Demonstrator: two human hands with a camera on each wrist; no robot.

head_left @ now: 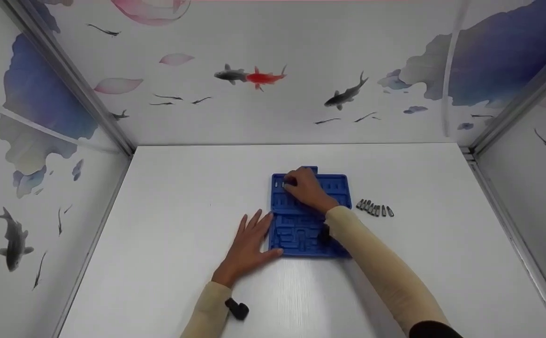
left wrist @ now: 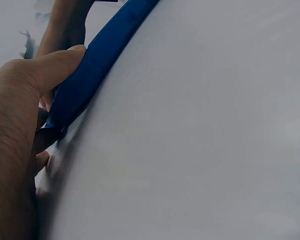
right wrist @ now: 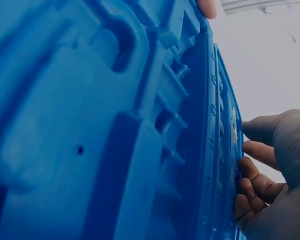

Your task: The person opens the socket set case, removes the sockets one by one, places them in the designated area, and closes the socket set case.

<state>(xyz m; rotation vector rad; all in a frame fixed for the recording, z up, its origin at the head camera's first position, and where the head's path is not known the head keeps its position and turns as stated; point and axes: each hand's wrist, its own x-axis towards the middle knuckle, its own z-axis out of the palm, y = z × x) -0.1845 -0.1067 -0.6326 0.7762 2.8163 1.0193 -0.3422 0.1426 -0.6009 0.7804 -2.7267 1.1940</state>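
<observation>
An opened blue plastic tool case (head_left: pixel 294 234) lies flat, its two moulded halves showing slots and recesses. My right hand (head_left: pixel 308 188) reaches over the far half, thumb and fingers pinching a small metal bit (head_left: pixel 283 185) at the slots near the upper left. Another silver bit (head_left: pixel 276 184) sits in the slot to its left. In the right wrist view, the curled fingers (right wrist: pixel 257 182) are at the case's far side. My left hand (head_left: pixel 249 246) steadies the near left corner, fingers spread along the side and thumb (left wrist: pixel 65 62) resting on the front edge.
Several tapered dark metal bits (head_left: pixel 371 208) lie in a loose row on the white table (head_left: pixel 184 197), right of the case. Painted panels (head_left: pixel 291 112) enclose the table at the back and both sides. Wrist cameras (head_left: pixel 238 310) are strapped to the sleeves.
</observation>
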